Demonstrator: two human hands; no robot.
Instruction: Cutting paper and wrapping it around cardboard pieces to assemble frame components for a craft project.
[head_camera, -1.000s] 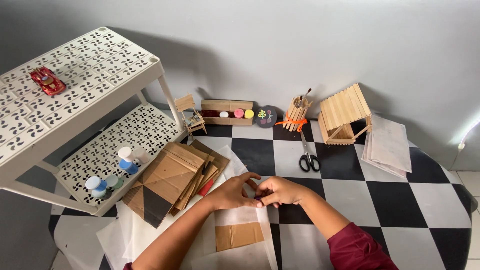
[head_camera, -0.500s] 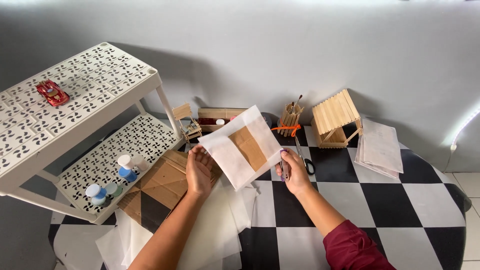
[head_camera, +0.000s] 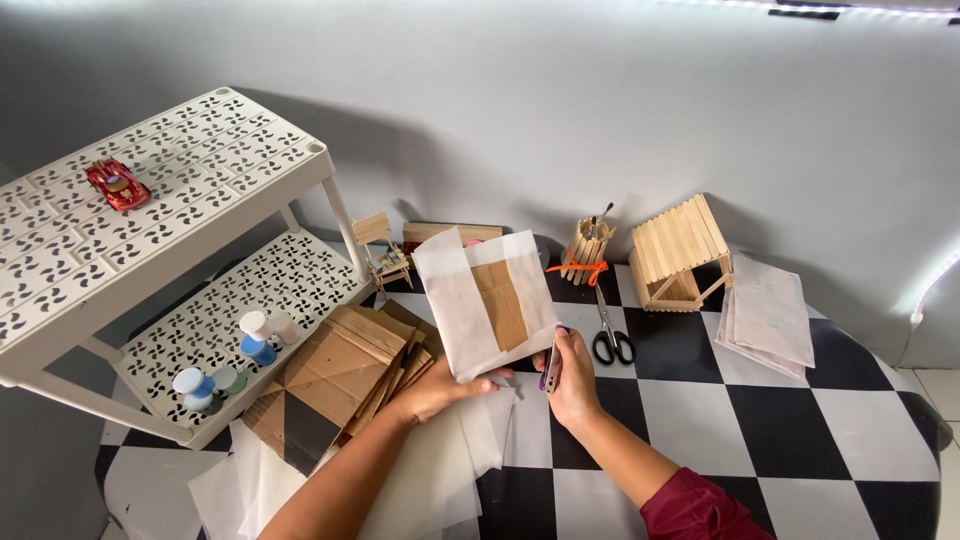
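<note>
Fingers: left hand (head_camera: 437, 389) pinches the translucent paper sheet (head_camera: 487, 303) by its lower edge, raised upright so the brown cardboard piece (head_camera: 500, 304) shows through.
Right hand (head_camera: 572, 375): closed around a small purple tool (head_camera: 551, 366) beside the sheet.
Nearby: cardboard stack (head_camera: 335, 375), scissors (head_camera: 609, 335) lying flat on the checkered table (head_camera: 760, 410).

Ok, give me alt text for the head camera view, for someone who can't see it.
A person's left hand holds up a translucent paper sheet with a brown cardboard piece showing through, while the right hand holds a small purple tool beside it. Around them on the checkered table are scissors, a craft-stick house and a white shelf.
</note>
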